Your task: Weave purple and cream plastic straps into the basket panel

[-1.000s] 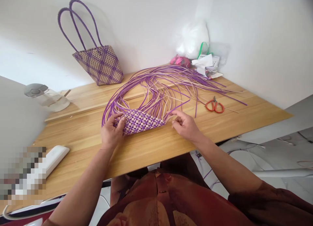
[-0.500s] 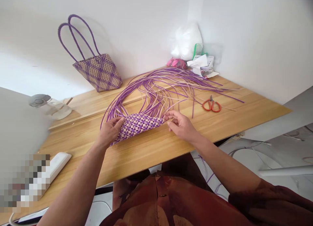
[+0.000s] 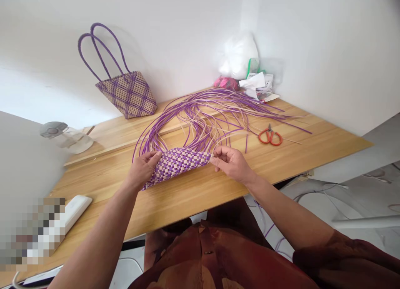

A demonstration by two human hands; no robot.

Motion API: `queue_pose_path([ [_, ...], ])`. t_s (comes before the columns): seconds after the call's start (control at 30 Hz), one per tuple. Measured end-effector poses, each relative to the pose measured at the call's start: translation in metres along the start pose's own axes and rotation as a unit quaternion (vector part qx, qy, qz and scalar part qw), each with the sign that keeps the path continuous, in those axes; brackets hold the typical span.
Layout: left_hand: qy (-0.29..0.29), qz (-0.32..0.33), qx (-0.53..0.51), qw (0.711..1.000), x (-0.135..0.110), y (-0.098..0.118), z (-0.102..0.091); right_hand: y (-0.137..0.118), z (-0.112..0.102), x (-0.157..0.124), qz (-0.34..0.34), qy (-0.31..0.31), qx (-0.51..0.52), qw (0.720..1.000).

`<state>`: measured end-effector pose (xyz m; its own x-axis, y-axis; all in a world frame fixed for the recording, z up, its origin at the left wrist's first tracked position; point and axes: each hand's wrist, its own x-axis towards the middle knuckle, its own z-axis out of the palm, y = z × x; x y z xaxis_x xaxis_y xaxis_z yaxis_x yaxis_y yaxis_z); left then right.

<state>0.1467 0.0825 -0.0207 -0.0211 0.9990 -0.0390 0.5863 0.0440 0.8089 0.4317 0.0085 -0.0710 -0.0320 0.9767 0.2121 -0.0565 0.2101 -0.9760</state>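
A purple and cream checkered woven piece [image 3: 179, 163] rests on the wooden table [image 3: 203, 189], its near side tilted up. My left hand [image 3: 142, 169] grips its left end, fingers curled over the edge. At the piece's right corner my right hand [image 3: 231, 162] pinches the weave or a strand with its fingertips. Long loose purple and cream strands [image 3: 203, 114] fan out from the piece toward the wall.
Orange-handled scissors [image 3: 270, 136] lie to the right among the strands. A finished woven bag [image 3: 126, 89] with purple handles leans at the back left. White bags and papers [image 3: 246, 68] sit at the back. A clear bottle [image 3: 67, 137] and a white device [image 3: 75, 205] lie at left.
The woven piece has been tipped up on its left side and shifted slightly. My right hand has closed in on the piece's right corner. The view has dropped a little.
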Motion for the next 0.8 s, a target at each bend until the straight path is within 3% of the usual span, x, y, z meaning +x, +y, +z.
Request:
queue_pose_path([
  [0.27,0.081,0.042,0.012,0.996,-0.008,-0.018,0.010,0.001,-0.004,0.001,0.061,0.012,0.022,0.998],
  [0.6,0.195,0.102,0.117,0.968,-0.039,-0.033,0.013,0.011,0.000,0.003,0.130,-0.022,-0.038,0.991],
  [0.8,0.197,0.108,0.152,0.962,-0.041,-0.044,0.012,0.011,0.002,0.003,0.151,-0.010,-0.048,0.987],
])
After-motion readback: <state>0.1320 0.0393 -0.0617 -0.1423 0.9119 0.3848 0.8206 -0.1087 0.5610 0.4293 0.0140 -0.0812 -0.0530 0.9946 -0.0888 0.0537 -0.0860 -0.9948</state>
